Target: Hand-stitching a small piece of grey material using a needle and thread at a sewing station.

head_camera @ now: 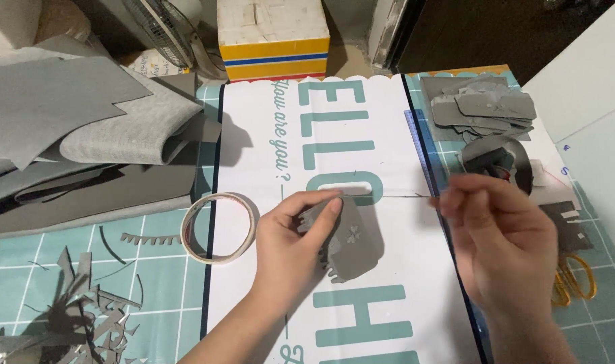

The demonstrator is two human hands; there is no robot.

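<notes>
Head view — we are holding grey cut-out piece [348, 239] in left hand [287, 249], fingers pinching its upper edge, thumb on top, piece hovering over white printed sheet [274, 135]. Right hand [503, 236] is blurring beside it, just apart from piece; fingertips look pressed together, whether on something we cannot tell. Stack of finished-looking grey shapes [483, 108] is sitting at far right, trimmings [71, 317] at near left — so cutting seems partly done. Tape roll [220, 228] is lying near left hand on tabletop [152, 283].
</notes>
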